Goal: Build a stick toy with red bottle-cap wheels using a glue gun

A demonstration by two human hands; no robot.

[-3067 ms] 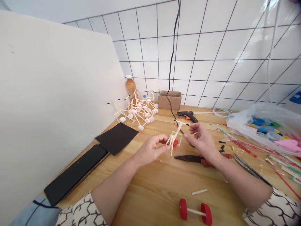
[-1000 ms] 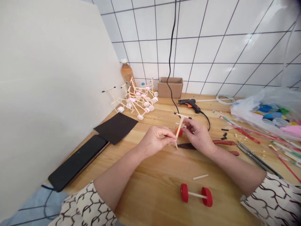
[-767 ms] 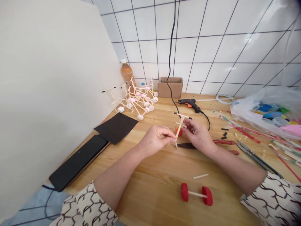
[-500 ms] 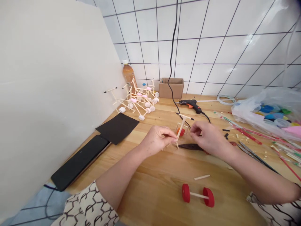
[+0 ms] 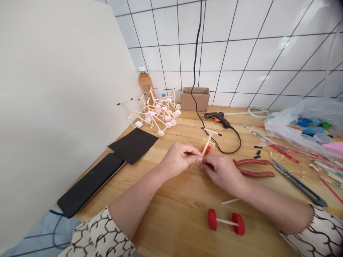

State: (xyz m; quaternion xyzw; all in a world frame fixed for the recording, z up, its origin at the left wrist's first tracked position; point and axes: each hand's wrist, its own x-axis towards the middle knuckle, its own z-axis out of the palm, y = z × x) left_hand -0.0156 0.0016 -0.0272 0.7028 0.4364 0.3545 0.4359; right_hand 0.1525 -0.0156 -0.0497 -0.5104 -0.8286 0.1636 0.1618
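Note:
My left hand (image 5: 180, 159) pinches a small wooden-stick model (image 5: 206, 146), tilted upright, with a T-shaped handlebar on top whose ends are black. An orange-red round piece (image 5: 205, 149) shows behind its stem. My right hand (image 5: 224, 172) has its fingers closed at the stem's lower end, just beside the left fingertips; that end is hidden by the fingers. Nearer me, a pair of red wheels on a stick axle (image 5: 226, 222) lies on the table. A loose wooden stick (image 5: 229, 201) lies partly under my right forearm.
Red-handled pliers (image 5: 254, 167) and grey tweezers (image 5: 297, 184) lie to the right. Behind are a glue gun (image 5: 218, 117), cardboard box (image 5: 195, 99), bottle (image 5: 146, 84) and several finished stick models (image 5: 158, 110). A phone (image 5: 91, 184) and black sheet (image 5: 135, 144) lie left; a plastic bag of caps (image 5: 308, 125) right.
My right hand has moved left and down to the model's lower end, uncovering the pliers' handles. My left hand and the model have stayed nearly still.

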